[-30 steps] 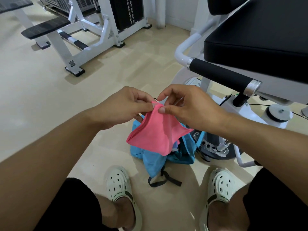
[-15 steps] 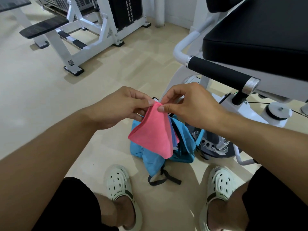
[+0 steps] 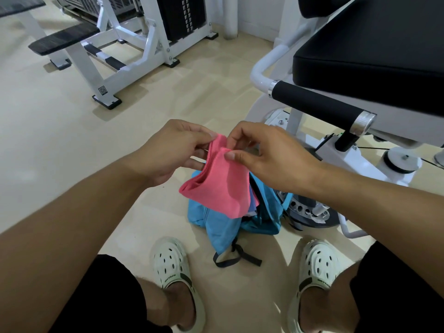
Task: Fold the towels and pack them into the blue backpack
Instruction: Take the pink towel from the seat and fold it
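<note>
In the middle of the frame, a person is holding a small pink cloth towel (image 3: 219,186) up in the air with both hands. The left hand (image 3: 173,150) is pinching the towel's upper edge between thumb and fingertips, and the right hand (image 3: 269,157) is pinching a second layer of the same edge just beside it, so the two hands are nearly touching. The towel is hanging doubled over, its fold sagging open on the left side and showing a pocket between the layers. Directly below it in the picture, a soft blue fabric backpack (image 3: 223,227) is lying slumped on the pale beige floor (image 3: 60,140), its mouth gaping and bits of other cloth showing inside behind the towel's lower edge. A dark strap (image 3: 236,257) is trailing from the bag toward the bottom of the frame. Two white perforated clogs (image 3: 173,265) are resting on the floor at the lower centre and lower right, on either side of the bag. A white gym machine with a black padded seat (image 3: 374,44) is filling the upper right, its black foam handle (image 3: 319,104) jutting out above the right hand. Another white-framed weight machine (image 3: 134,51) is standing in the upper left.
</note>
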Action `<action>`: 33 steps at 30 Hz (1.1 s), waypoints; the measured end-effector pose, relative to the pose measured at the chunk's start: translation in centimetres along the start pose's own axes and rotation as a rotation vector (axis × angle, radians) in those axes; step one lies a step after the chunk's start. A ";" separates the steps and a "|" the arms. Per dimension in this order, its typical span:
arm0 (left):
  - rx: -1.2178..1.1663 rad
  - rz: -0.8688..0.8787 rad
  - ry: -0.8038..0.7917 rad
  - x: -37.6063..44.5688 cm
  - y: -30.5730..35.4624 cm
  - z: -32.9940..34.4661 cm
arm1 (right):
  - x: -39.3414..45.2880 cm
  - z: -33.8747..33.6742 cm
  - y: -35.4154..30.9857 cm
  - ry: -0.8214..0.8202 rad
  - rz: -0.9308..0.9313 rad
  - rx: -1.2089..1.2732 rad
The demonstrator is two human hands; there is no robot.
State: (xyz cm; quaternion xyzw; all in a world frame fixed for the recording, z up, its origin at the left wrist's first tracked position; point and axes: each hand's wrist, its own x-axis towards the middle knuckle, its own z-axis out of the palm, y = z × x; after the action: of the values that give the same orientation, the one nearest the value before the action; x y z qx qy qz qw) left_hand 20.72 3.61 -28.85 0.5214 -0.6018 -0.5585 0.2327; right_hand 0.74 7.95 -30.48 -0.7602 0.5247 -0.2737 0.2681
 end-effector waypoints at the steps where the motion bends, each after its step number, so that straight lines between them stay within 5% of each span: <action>1: 0.018 0.016 -0.008 -0.1 0.0 0.0 | 0.0 0.1 0.0 -0.012 0.008 0.016; 20: 0.309 0.236 -0.048 -0.5 -0.1 -0.1 | 0.0 0.6 0.0 0.105 0.124 0.182; 26: 0.488 0.310 -0.055 -0.6 0.6 -1.0 | 0.2 0.8 0.8 -0.110 0.152 0.061; 33: 0.539 0.378 -0.011 -0.7 0.5 -0.6 | 0.3 1.2 0.7 -0.173 0.141 0.068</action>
State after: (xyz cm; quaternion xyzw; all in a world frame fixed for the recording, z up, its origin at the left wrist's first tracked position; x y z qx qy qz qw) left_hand 21.35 3.90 -28.02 0.4403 -0.8151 -0.3291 0.1825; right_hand 1.20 7.65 -31.73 -0.7328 0.5422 -0.2052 0.3563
